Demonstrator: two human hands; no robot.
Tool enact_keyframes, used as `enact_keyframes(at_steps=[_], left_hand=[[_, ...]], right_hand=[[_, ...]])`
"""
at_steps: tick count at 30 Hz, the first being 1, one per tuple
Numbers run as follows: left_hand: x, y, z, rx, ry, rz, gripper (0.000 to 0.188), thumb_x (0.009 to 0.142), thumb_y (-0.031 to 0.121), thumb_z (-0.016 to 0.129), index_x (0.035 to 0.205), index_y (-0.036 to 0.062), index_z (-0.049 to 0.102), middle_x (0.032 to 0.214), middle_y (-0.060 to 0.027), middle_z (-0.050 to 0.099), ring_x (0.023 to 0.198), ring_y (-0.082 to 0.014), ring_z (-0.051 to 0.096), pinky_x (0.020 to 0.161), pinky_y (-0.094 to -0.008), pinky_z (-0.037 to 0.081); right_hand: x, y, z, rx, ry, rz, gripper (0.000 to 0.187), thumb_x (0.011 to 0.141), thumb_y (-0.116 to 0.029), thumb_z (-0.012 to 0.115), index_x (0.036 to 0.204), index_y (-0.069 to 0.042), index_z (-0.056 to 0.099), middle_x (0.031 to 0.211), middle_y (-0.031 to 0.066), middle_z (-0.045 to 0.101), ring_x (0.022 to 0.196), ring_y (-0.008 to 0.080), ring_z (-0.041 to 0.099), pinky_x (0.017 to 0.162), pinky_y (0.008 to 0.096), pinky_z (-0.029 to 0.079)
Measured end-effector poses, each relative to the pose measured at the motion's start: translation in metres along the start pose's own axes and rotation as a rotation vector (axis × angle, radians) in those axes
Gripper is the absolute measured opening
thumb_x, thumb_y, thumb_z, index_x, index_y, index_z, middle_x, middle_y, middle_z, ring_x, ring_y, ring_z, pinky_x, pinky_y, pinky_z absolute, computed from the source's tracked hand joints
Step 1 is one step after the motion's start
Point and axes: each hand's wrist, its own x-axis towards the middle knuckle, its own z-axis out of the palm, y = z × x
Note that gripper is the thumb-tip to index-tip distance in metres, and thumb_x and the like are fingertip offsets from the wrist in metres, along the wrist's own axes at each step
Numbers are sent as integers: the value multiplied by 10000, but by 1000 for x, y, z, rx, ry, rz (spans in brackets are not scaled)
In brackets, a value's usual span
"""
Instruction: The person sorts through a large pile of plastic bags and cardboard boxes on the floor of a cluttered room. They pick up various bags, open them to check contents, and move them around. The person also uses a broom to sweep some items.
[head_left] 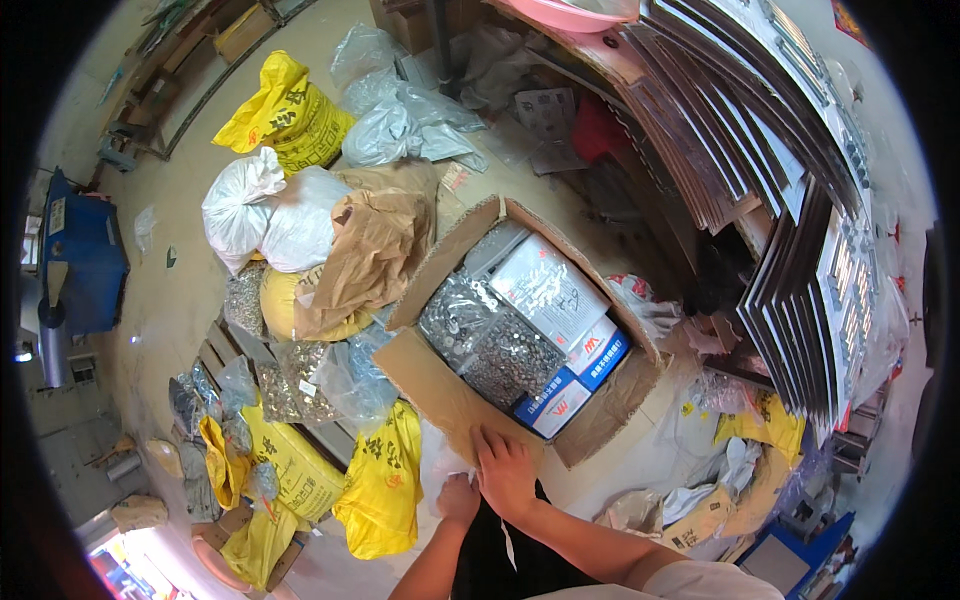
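Note:
In front of me stands an open cardboard box (418, 385) with its flaps folded outward. Inside lie a clear plastic bag of small metal parts (495, 340), a package in clear and white wrapping (545, 290) and blue-and-white small boxes (603, 350). My right hand (507, 477) rests with its fingers stretched out on the box's near flap, gripping nothing I can see. Just left of it, my left hand (459, 498) is closed at the flap's edge, beside some whitish plastic; its contents are hidden. A thin white strip (508, 548) hangs below my right hand.
Left of the box are a brown paper sack (370, 250), white sacks (300, 220) and yellow bags (380, 485). Stacked dark-edged panels (690, 130) stand at right, some on a table. A blue machine (85, 255) is at far left. Plastic wrapping and cardboard litter the floor at lower right.

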Motion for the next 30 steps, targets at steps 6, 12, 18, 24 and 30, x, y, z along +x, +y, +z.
enact_keyframes(at_steps=[6, 12, 18, 24, 30], left_hand=[[0, -6, -12, 70, 3, -93, 523, 983, 511, 514, 1092, 23, 667, 1167, -185, 667, 1090, -371, 651, 904, -497, 536], [-1, -21, -4, -115, 31, -175, 479, 969, 466, 560, 1073, 6, 647, 1163, -199, 656, 1079, -385, 648, 900, -509, 527], [0, -37, 8, -218, 71, -145, 324, 947, 278, 605, 1097, -7, 641, 1203, -190, 630, 1115, -387, 628, 934, -509, 522], [0, -71, 18, -247, 101, -64, 274, 920, 197, 609, 1137, 36, 655, 1238, -170, 639, 1123, -391, 630, 940, -504, 522], [11, -106, 16, -208, 55, -46, 284, 905, 194, 636, 1139, 37, 670, 1136, -215, 683, 1019, -411, 671, 876, -509, 534]], right_hand=[[0, -1, 2, -23, 2, -7, 655, 793, -120, 718, 1416, -73, 523, 1357, 121, 593, 1153, 325, 559, 993, 444, 431], [5, -2, 4, -36, 25, -47, 572, 811, -83, 686, 1370, -46, 571, 1335, 145, 614, 1112, 351, 578, 965, 455, 463], [2, -13, 15, -112, 48, -72, 596, 790, -58, 696, 1372, -27, 571, 1323, 168, 624, 1106, 367, 601, 954, 449, 491], [-6, -25, 39, -239, 60, -55, 716, 716, -3, 728, 1406, -20, 538, 1386, 176, 594, 1194, 342, 581, 1023, 445, 460], [-10, -27, 60, -312, 151, -72, 711, 706, 14, 728, 1395, -22, 554, 1361, 173, 617, 1167, 339, 606, 995, 437, 482]])
